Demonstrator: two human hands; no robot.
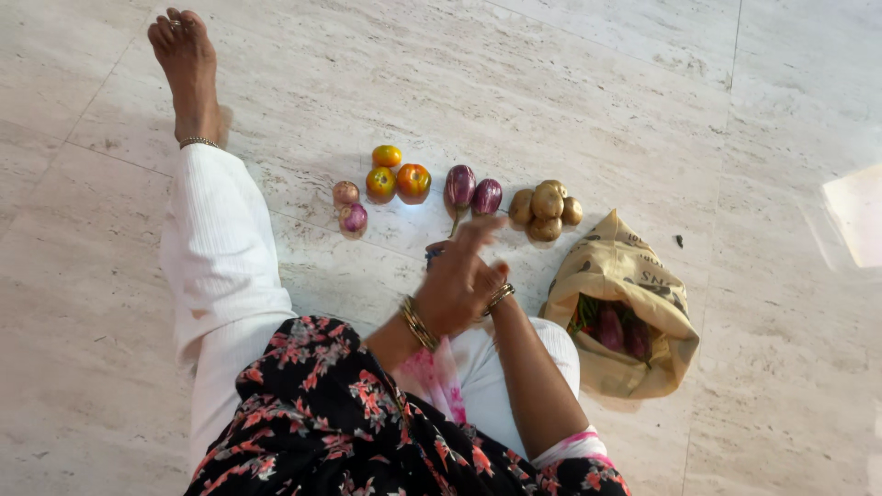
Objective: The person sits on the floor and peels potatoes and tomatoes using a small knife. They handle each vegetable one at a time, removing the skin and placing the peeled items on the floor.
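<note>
A person sits on a pale veined marble floor (643, 110), one leg in white ribbed trousers (216, 248) stretched toward eleven o'clock with the bare foot (186, 64) at its end. Both hands meet at the centre of the view, blurred. The left hand (455, 285), gold bangles at its wrist, lies over the right hand (491, 276), which also wears a bangle; the fingers look loosely spread, and I cannot tell whether either hand grips anything — a small blue object (433, 254) shows at the left hand's nine-o'clock edge, too blurred to name.

Just beyond the hands, toward twelve o'clock, vegetables lie sorted by kind in a row, each group apart from the next, which reads as deliberate grouping. From nine o'clock to three o'clock along that row: two small purplish-pink onions (349, 208) touching each other; three round orange-red tomatoes (397, 174) in a tight cluster; two glossy purple aubergines (471, 191) side by side, stems toward the person and nearest the fingertips; a heap of brown potatoes (545, 209).

At three o'clock from the hands, a crumpled tan cloth bag (625, 312) lies on its side, mouth open toward the person, so its contents are within reach — more purple vegetables and something green show inside.
</note>
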